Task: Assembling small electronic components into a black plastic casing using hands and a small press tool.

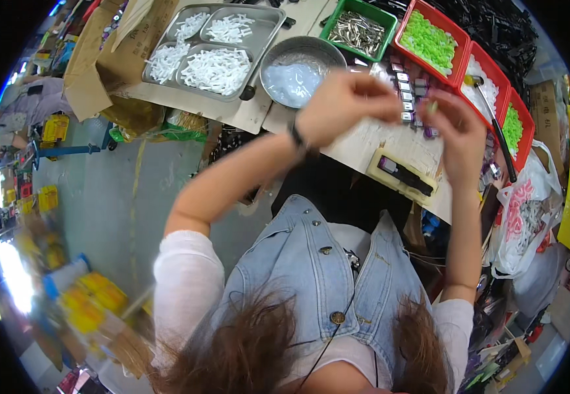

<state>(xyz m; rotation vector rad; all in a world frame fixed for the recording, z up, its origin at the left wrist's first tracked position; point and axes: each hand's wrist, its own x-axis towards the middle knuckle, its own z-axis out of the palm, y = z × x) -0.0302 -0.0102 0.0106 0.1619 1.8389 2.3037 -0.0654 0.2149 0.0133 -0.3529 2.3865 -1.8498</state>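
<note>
My left hand (347, 108) is raised over the bench, its thumb and fingertips drawn together and pointing right. Motion smears it, and whatever may be between the fingertips cannot be made out. Opposite it, my right hand (457, 128) pinches a small light-green piece (433, 106) at its fingertips. Behind and between the hands are rows of small purple-and-silver parts (404, 87). Nearer to me, a cream-coloured block-like fixture (403, 176) holds a dark elongated part with a silver-and-purple end (388, 164); neither hand touches it.
White pieces fill a compartmented metal tray (251, 56). Beside it are a round metal bowl (332, 54), a green bin (327, 27) of metal pins and red bins (465, 58) of green and white pieces. A black-handled hammer (498, 128) lies across the bins. A plastic bag (527, 210) hangs right.
</note>
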